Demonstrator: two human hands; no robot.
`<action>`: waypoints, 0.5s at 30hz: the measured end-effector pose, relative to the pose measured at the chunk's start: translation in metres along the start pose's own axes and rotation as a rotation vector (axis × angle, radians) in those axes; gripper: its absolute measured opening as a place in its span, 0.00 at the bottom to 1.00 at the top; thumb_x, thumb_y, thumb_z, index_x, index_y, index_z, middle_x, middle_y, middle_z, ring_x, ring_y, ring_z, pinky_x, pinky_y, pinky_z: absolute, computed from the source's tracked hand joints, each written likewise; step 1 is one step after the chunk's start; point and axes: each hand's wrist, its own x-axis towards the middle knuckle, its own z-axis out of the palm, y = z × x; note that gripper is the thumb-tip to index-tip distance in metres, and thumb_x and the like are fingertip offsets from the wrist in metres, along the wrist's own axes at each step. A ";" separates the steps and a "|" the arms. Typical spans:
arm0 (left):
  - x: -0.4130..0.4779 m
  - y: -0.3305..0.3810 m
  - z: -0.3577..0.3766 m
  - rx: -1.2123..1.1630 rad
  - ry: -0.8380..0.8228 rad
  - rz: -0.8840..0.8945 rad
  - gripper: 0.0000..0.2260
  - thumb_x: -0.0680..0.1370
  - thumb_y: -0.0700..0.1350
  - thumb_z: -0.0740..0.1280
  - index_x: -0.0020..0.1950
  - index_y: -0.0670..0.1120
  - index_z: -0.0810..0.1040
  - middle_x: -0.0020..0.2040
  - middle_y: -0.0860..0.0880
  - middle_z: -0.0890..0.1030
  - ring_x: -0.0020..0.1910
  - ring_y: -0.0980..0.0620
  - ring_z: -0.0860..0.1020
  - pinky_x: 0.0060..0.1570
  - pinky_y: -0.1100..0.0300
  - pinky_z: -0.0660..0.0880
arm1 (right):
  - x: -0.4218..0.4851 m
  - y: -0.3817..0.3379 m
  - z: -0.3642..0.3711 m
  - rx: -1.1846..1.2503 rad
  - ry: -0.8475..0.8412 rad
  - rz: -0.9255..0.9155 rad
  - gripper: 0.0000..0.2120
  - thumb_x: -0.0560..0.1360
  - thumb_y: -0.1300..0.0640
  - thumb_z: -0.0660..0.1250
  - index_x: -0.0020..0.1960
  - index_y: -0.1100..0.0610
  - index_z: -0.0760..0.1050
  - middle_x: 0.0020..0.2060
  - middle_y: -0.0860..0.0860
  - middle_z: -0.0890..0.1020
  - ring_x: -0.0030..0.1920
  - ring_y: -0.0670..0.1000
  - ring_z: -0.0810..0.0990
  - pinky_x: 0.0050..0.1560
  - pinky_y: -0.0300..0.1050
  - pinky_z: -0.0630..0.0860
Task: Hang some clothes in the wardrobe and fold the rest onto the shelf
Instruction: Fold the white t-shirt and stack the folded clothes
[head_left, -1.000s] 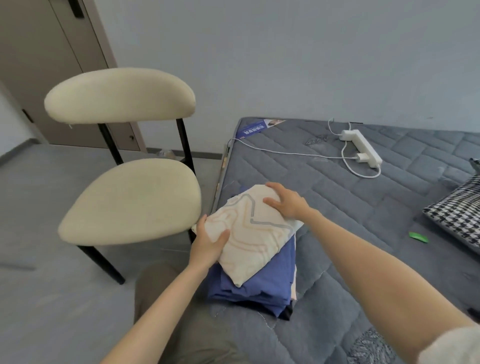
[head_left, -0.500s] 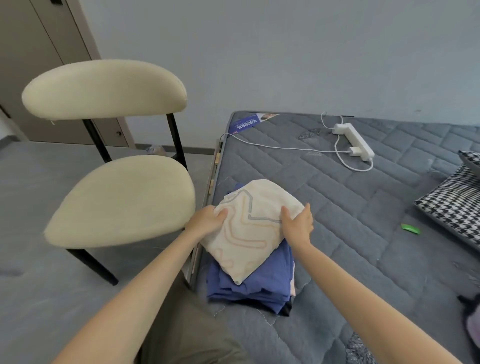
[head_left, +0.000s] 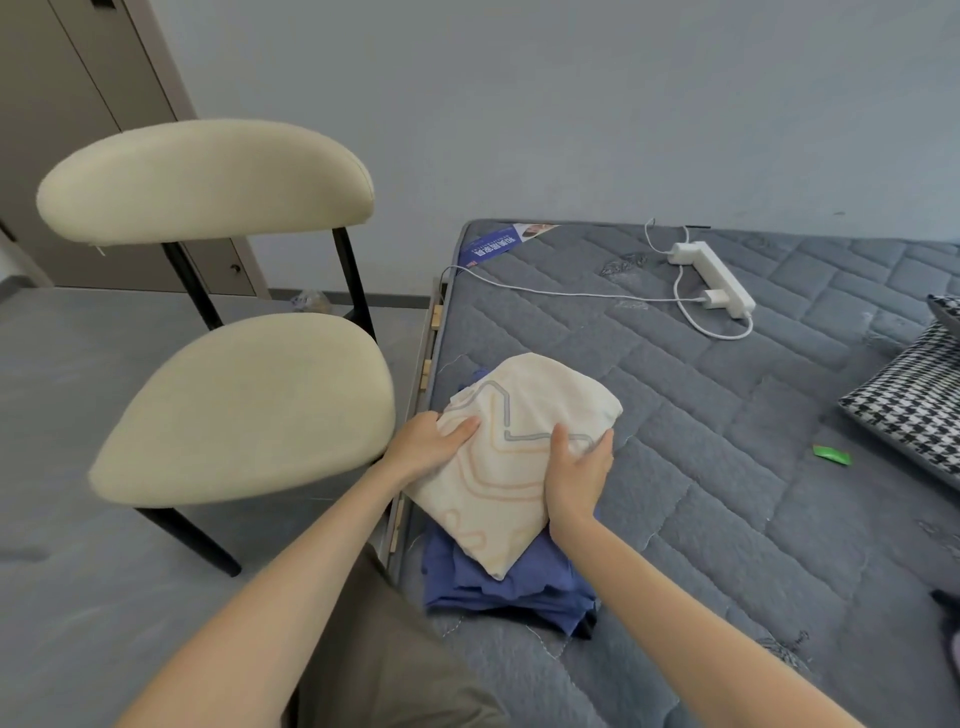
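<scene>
A folded cream garment (head_left: 524, 415) with grey and orange wavy lines lies on top of a stack of folded blue clothes (head_left: 509, 587) near the left edge of the grey quilted mattress (head_left: 701, 467). My left hand (head_left: 431, 447) rests on the garment's left edge, fingers lying flat on the cloth. My right hand (head_left: 576, 473) lies on the garment's right side, thumb and fingers spread over the fabric. A dark piece shows under the blue stack at its lower right.
A cream chair (head_left: 244, 405) with black legs stands just left of the bed. A white power strip (head_left: 719, 280) with cables lies at the back of the mattress. A houndstooth pillow (head_left: 914, 405) and a small green item (head_left: 831, 454) sit to the right. A grey-brown wardrobe door (head_left: 78, 130) stands at the far left.
My right hand slid from the garment's far edge to its near right side. My left hand shifted from the lower left corner to the left edge. The view moved closer.
</scene>
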 end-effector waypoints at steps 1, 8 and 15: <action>0.000 -0.001 0.000 -0.041 -0.007 -0.004 0.22 0.75 0.64 0.62 0.41 0.44 0.77 0.42 0.48 0.81 0.43 0.48 0.78 0.39 0.57 0.71 | -0.001 0.001 0.002 0.007 0.006 -0.005 0.36 0.78 0.45 0.62 0.78 0.53 0.47 0.75 0.53 0.57 0.74 0.54 0.60 0.69 0.48 0.60; -0.004 -0.008 -0.005 -0.084 -0.020 0.065 0.15 0.76 0.62 0.63 0.46 0.51 0.69 0.44 0.55 0.75 0.45 0.54 0.75 0.39 0.61 0.69 | -0.001 0.001 0.007 -0.048 -0.038 -0.099 0.38 0.78 0.44 0.63 0.78 0.51 0.44 0.77 0.48 0.56 0.75 0.50 0.57 0.70 0.45 0.58; -0.023 -0.004 -0.025 -0.398 0.101 0.006 0.18 0.74 0.58 0.68 0.54 0.47 0.70 0.47 0.56 0.75 0.44 0.60 0.74 0.36 0.64 0.68 | 0.010 -0.033 0.015 -0.010 -0.221 -0.198 0.35 0.76 0.49 0.67 0.77 0.47 0.53 0.67 0.45 0.69 0.57 0.42 0.70 0.54 0.37 0.68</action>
